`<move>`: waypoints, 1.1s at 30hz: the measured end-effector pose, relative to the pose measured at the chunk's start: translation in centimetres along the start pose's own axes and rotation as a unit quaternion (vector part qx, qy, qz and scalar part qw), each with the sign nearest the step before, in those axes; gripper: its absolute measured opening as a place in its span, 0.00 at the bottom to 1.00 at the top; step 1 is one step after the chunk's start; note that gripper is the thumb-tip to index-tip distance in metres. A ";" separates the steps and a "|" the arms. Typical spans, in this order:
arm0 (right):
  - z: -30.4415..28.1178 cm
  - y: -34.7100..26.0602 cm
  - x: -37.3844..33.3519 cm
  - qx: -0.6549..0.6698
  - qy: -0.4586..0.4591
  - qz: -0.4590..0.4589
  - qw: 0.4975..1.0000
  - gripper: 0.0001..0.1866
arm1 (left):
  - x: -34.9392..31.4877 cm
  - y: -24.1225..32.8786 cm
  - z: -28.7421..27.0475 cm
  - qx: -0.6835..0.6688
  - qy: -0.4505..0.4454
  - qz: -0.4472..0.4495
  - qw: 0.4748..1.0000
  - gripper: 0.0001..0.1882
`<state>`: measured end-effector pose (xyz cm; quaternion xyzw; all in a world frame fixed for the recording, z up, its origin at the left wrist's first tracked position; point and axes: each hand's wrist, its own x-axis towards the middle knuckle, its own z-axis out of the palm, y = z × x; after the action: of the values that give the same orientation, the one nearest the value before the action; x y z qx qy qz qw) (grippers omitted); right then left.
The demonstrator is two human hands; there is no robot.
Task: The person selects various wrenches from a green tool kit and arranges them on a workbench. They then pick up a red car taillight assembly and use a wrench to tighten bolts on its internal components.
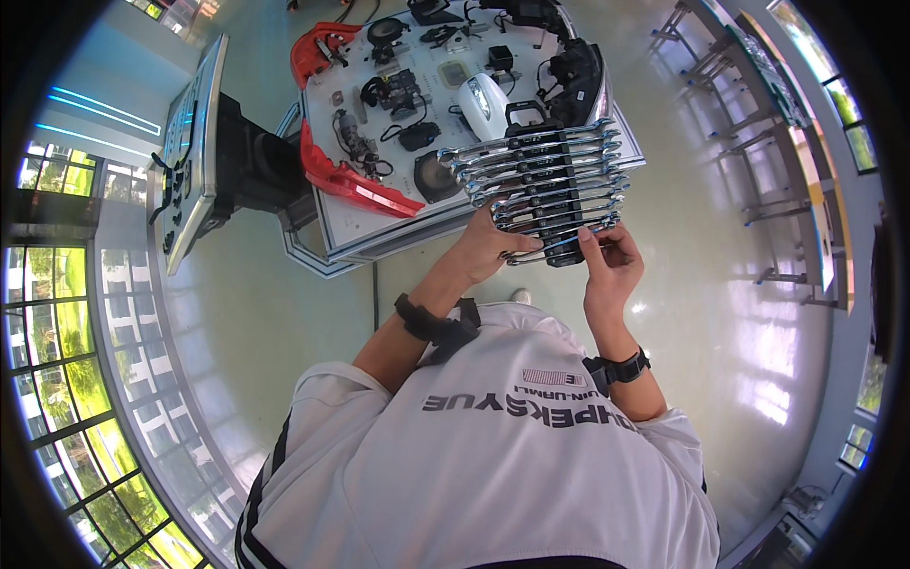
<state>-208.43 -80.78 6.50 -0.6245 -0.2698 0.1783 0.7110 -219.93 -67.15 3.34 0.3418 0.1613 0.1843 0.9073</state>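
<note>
A black wrench rack (561, 211) with several chrome combination wrenches (531, 174) lying across it is held up in front of me, over the near edge of the table. My left hand (482, 248) grips the rack's near left side, its thumb on top of the nearest wrench ends and its other fingers hidden beneath. At the near right corner, my right hand (611, 261) is closed, thumb and fingertips pinching the end of one of the lowest wrenches. Most of that wrench is hard to tell from its neighbours.
A white display table (355, 228) carries car parts: red lamp trim (351, 185), a white mirror housing (483, 106), a round speaker (436, 177) and a black headlamp (576, 85). A monitor on a stand (194, 152) is at left; long workbenches (801, 161) line the right.
</note>
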 end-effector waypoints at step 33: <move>0.3 -1.0 0.3 0.060 -0.039 -0.072 0.995 0.06 | -0.2 0.6 0.7 0.014 0.018 -0.002 1.000 0.30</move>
<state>-208.50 -80.54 7.52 -0.5519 -0.3307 0.1668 0.7471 -219.90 -67.20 4.29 0.3513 0.1806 0.1865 0.8995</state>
